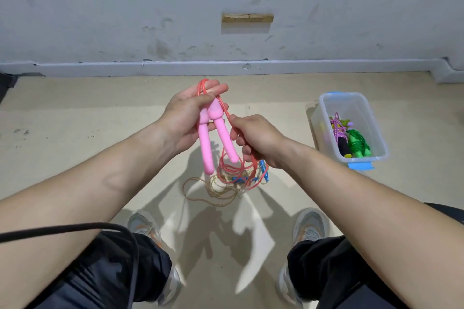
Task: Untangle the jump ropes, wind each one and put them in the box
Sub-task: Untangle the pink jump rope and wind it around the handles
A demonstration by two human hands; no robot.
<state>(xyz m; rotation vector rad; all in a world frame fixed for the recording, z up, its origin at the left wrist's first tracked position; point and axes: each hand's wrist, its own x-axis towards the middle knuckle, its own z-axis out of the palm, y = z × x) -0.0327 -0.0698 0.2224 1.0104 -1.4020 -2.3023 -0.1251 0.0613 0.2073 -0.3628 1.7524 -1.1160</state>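
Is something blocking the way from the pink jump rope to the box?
No object stands between them, and the box is open. But the cord of the pink jump rope hangs into the yellow rope tangle on the floor.

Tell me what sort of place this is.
Probably a bare indoor workroom or storage space, not a furnished home: scuffed grey wall, plain tan sheet floor with seams, a clear box and tangled jump ropes set on it.

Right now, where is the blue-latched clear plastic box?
Head view: the clear plastic box sits on the beige floor, right of the right hand, holding a purple rope and a green rope.
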